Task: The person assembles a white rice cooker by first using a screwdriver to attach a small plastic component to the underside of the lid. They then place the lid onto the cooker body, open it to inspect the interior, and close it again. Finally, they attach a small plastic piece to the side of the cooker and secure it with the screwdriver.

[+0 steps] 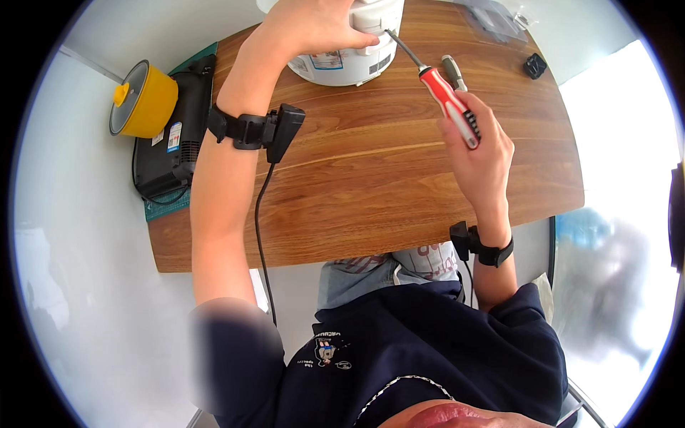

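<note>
At the far edge of the table stands a white rounded appliance [357, 63] with labels on its side; its top is cut off by the picture's edge. My left hand [314, 27] grips it from the left, the thumb pressed against its side near a raised part, while the other fingers are partly out of sight. In my right hand [485, 146] is a screwdriver [441, 93] with a red and white handle, held from the right. Its metal shaft slants up to the left, and the tip meets the appliance's right side beside my left thumb; whether it sits in a screw cannot be made out.
A grey-green handled tool [452, 70] lies behind the screwdriver. Farther right are a small black object [534, 65] and clear plastic packaging [496, 20]. On the left, a yellow pot [153, 107] rests by a black appliance [168, 160] on a green mat [160, 208]. A cable [260, 214] hangs from my left wrist strap.
</note>
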Action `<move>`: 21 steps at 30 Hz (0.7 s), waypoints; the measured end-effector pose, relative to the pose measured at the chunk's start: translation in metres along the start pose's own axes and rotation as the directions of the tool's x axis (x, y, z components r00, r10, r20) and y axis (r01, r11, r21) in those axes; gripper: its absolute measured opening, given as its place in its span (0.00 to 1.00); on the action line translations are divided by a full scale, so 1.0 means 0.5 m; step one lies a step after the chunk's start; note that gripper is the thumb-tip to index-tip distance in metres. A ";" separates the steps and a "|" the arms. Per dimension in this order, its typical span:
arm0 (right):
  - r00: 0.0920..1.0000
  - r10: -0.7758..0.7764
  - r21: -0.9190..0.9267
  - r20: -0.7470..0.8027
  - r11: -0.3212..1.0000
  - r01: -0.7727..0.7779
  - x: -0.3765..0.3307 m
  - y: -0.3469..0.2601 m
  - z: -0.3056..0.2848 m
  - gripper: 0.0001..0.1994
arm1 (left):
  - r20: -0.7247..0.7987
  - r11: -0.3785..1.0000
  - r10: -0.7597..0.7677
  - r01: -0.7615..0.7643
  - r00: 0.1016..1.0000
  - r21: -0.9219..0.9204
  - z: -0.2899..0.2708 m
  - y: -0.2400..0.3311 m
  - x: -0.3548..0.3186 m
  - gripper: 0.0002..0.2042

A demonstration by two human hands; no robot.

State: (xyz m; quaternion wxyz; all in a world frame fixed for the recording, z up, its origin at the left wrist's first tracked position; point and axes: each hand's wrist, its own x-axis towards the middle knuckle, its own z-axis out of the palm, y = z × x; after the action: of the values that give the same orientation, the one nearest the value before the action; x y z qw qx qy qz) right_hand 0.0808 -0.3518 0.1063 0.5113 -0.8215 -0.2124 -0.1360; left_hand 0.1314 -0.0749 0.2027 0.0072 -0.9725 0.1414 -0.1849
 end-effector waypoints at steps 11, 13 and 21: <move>0.940 -0.284 -0.081 0.188 0.949 0.303 0.057 0.005 -0.033 0.23 | -0.018 1.000 -0.016 0.016 1.000 0.009 -0.002 -0.002 -0.006 0.41; 0.924 -0.003 0.387 0.381 0.909 -0.157 0.074 0.031 -0.048 0.19 | -0.018 1.000 -0.013 0.013 1.000 0.007 -0.001 -0.004 -0.005 0.41; 0.745 0.238 0.569 0.623 0.516 -0.641 0.085 0.022 -0.055 0.17 | -0.014 1.000 -0.015 0.015 1.000 0.015 -0.001 -0.005 -0.001 0.42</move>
State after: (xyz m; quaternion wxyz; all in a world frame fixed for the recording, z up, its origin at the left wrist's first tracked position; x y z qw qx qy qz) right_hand 0.1232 -0.3715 0.1286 0.7538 -0.5629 -0.1419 0.3077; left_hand 0.1315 -0.0725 0.2029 0.0122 -0.9722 0.1330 -0.1926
